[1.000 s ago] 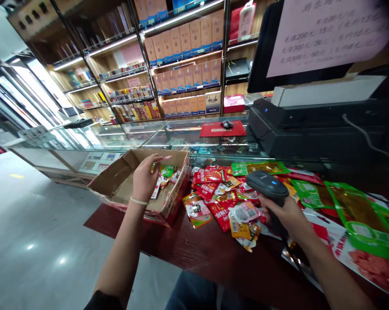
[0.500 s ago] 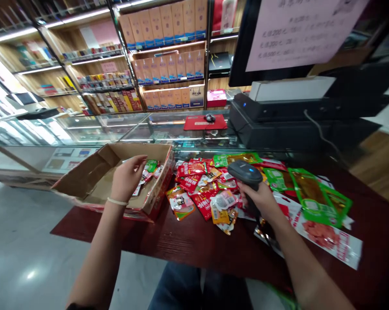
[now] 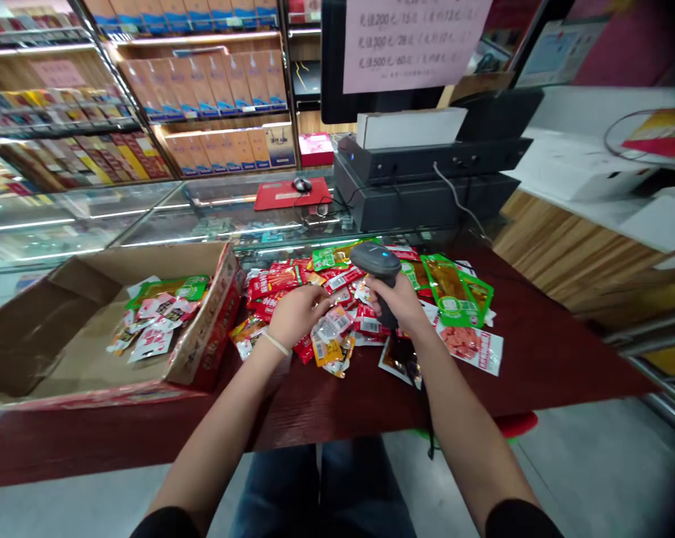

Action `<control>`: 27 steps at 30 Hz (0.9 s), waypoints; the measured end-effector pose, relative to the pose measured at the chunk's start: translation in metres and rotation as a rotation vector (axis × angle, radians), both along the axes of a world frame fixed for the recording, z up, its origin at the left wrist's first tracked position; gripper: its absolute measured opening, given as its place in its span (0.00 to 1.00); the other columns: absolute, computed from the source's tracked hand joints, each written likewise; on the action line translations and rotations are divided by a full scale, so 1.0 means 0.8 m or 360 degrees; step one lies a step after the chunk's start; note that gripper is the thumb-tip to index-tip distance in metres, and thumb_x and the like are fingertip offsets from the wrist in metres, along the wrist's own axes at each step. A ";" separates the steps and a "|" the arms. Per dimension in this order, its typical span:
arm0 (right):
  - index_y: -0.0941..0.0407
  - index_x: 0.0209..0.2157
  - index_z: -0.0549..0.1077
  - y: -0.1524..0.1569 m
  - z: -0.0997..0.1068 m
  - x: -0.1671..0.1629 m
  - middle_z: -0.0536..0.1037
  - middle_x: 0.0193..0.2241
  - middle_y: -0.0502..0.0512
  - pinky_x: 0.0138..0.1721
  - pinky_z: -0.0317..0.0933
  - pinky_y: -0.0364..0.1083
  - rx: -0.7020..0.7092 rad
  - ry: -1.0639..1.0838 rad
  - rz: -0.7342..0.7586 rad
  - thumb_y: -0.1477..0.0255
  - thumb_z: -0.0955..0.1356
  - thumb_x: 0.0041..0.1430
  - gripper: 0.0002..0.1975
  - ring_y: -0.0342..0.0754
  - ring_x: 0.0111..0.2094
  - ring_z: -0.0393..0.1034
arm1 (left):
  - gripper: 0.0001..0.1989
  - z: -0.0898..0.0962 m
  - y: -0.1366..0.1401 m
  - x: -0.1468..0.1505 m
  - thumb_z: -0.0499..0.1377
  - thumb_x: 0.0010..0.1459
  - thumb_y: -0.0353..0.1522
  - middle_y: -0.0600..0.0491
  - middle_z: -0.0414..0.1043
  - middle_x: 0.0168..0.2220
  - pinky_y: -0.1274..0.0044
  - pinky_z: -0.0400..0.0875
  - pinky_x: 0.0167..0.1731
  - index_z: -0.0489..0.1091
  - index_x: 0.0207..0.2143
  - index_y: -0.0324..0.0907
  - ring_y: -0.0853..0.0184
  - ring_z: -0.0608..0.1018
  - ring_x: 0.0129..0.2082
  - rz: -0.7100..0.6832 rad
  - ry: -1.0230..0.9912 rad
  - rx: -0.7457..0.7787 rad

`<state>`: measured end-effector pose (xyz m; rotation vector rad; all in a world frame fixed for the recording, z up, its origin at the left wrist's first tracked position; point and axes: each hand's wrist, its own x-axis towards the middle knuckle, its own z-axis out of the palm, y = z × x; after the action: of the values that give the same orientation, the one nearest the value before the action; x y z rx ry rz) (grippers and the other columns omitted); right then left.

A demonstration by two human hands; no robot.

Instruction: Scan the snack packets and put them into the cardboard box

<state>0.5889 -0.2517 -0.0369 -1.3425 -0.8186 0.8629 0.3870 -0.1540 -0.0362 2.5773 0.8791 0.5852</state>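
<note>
My right hand (image 3: 400,302) is wrapped round the handle of a black barcode scanner (image 3: 375,260), a small blue light on its top, held above the heap. Over the middle of a pile of snack packets (image 3: 275,279), my left hand (image 3: 299,315) has its fingers loosely bent and a little apart, fingertips by a small pinkish packet (image 3: 341,297). The packets are mostly red, with yellow and white ones among them. Left of the pile stands an open cardboard box (image 3: 205,340) holding several small white-and-pink packets (image 3: 156,323) and a green one (image 3: 187,287).
Green pouches (image 3: 454,293) and a white packet with a pink picture (image 3: 486,351) lie at the right on the dark red tabletop (image 3: 326,407). Behind are a glass counter, a red mouse pad (image 3: 289,194), black machines (image 3: 427,198) and a monitor with a pink notice (image 3: 410,45).
My left hand has moved from over the box to the packet pile. The view has swung right, and the scanner stays in my right hand above the pile.
</note>
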 end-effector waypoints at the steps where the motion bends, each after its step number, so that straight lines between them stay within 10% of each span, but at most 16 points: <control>1: 0.53 0.28 0.68 0.000 0.001 0.002 0.68 0.16 0.45 0.13 0.57 0.41 0.0002 0.0018 -0.0024 0.60 0.74 0.50 0.15 0.41 0.13 0.60 | 0.12 -0.011 -0.002 0.010 0.57 0.62 0.41 0.48 0.77 0.34 0.73 0.68 0.35 0.75 0.35 0.43 0.61 0.77 0.34 -0.0009 0.0070 0.0044; 13: 0.54 0.29 0.68 0.000 0.001 0.001 0.68 0.16 0.44 0.13 0.58 0.41 0.0026 -0.0019 -0.0074 0.58 0.74 0.50 0.16 0.40 0.13 0.60 | 0.16 -0.043 -0.029 0.015 0.62 0.58 0.43 0.44 0.73 0.40 0.70 0.67 0.40 0.73 0.40 0.41 0.55 0.75 0.43 -0.0024 0.0408 0.0224; 27: 0.52 0.33 0.70 0.000 -0.006 -0.017 0.68 0.15 0.44 0.14 0.57 0.43 -0.0095 -0.0221 0.0071 0.56 0.73 0.53 0.16 0.42 0.13 0.60 | 0.16 -0.066 0.033 -0.001 0.60 0.56 0.40 0.50 0.75 0.39 0.76 0.71 0.34 0.68 0.44 0.40 0.67 0.76 0.33 0.0423 -0.1410 -0.1305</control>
<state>0.5756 -0.2513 -0.0414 -1.4536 -0.9400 0.8414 0.3860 -0.1274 -0.0894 1.2752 0.8646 1.0430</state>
